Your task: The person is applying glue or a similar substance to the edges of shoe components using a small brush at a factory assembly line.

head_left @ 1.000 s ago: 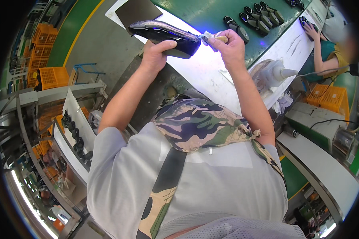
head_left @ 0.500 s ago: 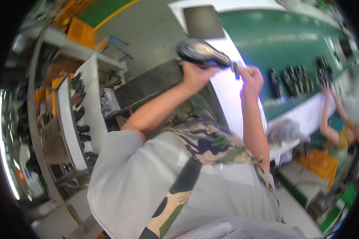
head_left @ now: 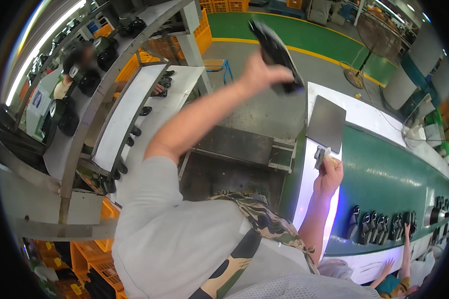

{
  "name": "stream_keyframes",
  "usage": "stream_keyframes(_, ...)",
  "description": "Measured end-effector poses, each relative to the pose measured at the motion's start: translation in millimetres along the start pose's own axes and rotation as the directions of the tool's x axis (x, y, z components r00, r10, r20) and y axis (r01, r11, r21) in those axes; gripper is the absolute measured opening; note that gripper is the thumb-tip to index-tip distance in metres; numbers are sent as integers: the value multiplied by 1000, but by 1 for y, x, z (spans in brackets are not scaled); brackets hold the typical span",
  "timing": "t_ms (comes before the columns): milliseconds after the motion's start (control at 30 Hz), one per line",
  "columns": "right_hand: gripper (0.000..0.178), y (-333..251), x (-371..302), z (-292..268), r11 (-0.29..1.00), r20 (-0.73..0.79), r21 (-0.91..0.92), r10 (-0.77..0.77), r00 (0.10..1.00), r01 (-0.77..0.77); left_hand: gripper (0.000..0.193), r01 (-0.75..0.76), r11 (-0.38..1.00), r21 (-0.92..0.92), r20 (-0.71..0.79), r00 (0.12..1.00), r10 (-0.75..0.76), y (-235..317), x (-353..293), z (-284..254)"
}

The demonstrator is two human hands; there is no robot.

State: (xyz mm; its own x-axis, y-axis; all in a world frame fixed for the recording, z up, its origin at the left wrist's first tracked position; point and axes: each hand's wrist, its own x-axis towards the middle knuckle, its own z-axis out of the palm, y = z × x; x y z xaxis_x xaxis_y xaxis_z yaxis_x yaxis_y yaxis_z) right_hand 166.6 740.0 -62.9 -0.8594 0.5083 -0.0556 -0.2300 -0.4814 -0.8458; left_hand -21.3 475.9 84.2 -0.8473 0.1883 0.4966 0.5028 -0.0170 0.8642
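Black shoe (head_left: 278, 55) clamped in left fingers (head_left: 280, 75); right fingers (head_left: 329, 165) pinch perhaps rag (head_left: 320, 156); green worktop (head_left: 379, 184), yellow-lined floor (head_left: 239, 107)

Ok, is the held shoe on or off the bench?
Off: the left hand grips the black shoe, floor showing behind it.

shoe (head_left: 276, 53): coloured black | table (head_left: 307, 179): topped in green, edged in white | shirt (head_left: 199, 226): coloured grey | apron (head_left: 276, 224): patterned in camouflage | far lane (head_left: 304, 35): painted green, lined yellow
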Motion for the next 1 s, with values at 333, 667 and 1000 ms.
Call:
stream_keyframes(333,17,23,-25,-87,998,-194,15,60,979,-58,31,398,736,548,-551,833,-41,180,192,-285)
stream_keyframes(667,21,7,-88,-223,987,-601,-96,46,798,-130,47,153,370,917,-17,939,-345,200,28,60)
stream_keyframes(1000,21,-32,-223,-310,996,-903,54,17,429,73,63,-251,-67,966,210,906,-367,-27,313,-49)
